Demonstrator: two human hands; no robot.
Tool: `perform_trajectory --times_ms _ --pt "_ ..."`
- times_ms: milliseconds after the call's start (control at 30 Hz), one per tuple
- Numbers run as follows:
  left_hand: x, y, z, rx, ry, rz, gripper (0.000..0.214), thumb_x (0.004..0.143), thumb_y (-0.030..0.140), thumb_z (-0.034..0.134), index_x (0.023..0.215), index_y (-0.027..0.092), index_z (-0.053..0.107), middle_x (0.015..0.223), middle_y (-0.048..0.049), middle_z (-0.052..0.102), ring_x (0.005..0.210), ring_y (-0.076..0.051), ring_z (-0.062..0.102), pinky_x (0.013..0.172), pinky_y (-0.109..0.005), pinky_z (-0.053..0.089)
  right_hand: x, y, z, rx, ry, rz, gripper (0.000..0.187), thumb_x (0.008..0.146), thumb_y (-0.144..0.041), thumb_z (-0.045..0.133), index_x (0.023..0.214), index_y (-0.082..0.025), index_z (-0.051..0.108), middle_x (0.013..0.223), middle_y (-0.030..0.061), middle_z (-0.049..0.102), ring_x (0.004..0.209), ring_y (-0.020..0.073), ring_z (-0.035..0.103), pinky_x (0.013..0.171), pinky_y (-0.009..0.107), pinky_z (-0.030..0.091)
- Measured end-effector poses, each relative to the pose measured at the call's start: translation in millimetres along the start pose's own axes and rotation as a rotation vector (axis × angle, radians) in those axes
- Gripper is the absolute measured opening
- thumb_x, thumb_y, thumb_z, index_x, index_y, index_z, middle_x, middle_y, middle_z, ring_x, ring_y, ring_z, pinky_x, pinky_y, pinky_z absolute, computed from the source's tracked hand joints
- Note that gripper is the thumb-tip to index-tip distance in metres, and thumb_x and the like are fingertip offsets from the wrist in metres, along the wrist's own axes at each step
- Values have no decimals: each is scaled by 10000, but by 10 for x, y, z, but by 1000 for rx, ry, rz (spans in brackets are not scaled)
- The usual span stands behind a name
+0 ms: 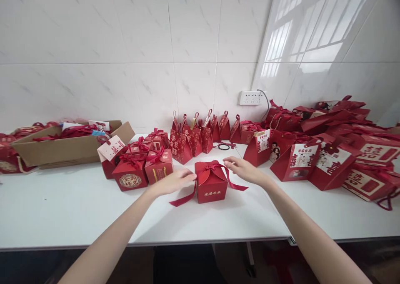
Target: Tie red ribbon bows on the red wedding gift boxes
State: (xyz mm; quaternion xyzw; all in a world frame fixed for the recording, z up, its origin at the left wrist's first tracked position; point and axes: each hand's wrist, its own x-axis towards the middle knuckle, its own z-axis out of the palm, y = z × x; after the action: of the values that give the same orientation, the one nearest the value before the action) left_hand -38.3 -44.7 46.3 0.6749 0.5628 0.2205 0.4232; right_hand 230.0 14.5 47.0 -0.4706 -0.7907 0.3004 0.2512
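Note:
A small red gift box (211,191) with gold characters on its front stands upright before me, its top flaps folded together. A dark red ribbon (238,187) is tied over its top, with one tail on the table at the left and the other stretching out to the right. At the box's upper left edge, my left hand (175,181) has its fingertips closed on the ribbon. My right hand (245,170) pinches the ribbon on the other side, a little above the right tail. The fingers partly cover the ribbon's loops.
Several ribboned red boxes (129,179) stand at left, beside a cardboard box (75,150) of ribbons. Peaked boxes (181,146) line the back near a black ring (223,147). Tagged red boxes (300,161) crowd the right. A power strip (250,98) is on the wall.

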Motion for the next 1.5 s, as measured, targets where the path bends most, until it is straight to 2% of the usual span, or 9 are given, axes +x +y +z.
perform_trajectory --times_ms 133,267,400,533,767,967,1267,1367,1500 --pt "173 -147 169 -289 -103 -47 431 742 544 580 903 148 630 977 -73 639 893 -210 575 780 -305 429 64 -1 181 174 -109 105 455 789 -619 497 748 -169 550 741 39 587 676 170 538 629 301 392" --pt "193 -269 213 -521 -103 -11 369 678 485 689 743 136 590 795 -36 609 754 -156 552 732 -290 411 71 92 222 643 -232 129 477 737 -603 583 584 -168 463 593 -30 439 556 103 433 587 279 361" --pt "193 -272 214 -605 -137 1 407 665 509 695 694 156 496 673 12 531 619 -116 517 661 -286 401 84 196 245 934 -184 185 452 645 -524 715 555 -172 446 553 -57 395 512 83 405 568 271 353" --pt "222 -302 206 -589 -168 10 424 668 506 698 635 152 467 565 40 458 512 -80 433 573 -263 344 60 289 223 957 -161 193 445 626 -489 747 553 -176 440 534 -64 384 507 84 415 567 267 340" --pt "219 -363 130 -539 -164 55 415 738 504 632 612 179 406 465 80 375 464 -69 331 623 -276 364 -19 445 101 888 -135 191 418 656 -474 741 556 -167 474 563 -38 432 554 92 410 573 259 316" --pt "198 -394 50 -487 -155 80 446 716 516 644 580 182 381 480 56 411 505 -95 402 615 -276 344 -80 471 13 699 -97 161 450 628 -545 714 546 -177 468 584 -28 423 575 106 405 562 259 319" --pt "189 -490 50 -364 -131 95 470 701 569 632 598 177 394 530 35 475 529 -105 446 574 -253 323 -136 589 24 514 -106 162 433 714 -545 640 576 -179 455 560 -50 395 488 75 341 471 237 247" --pt "198 -456 16 -325 -171 71 456 670 548 666 582 170 428 548 23 513 538 -118 493 581 -260 359 -110 587 30 519 -195 175 409 717 -535 645 609 -174 486 572 -36 464 469 79 413 467 236 290" --pt "199 -290 -51 -402 -320 -12 326 650 441 706 753 153 594 818 -43 639 774 -172 586 728 -294 427 -53 496 43 631 -355 145 401 751 -556 611 762 -156 594 784 47 617 696 139 577 626 253 417"
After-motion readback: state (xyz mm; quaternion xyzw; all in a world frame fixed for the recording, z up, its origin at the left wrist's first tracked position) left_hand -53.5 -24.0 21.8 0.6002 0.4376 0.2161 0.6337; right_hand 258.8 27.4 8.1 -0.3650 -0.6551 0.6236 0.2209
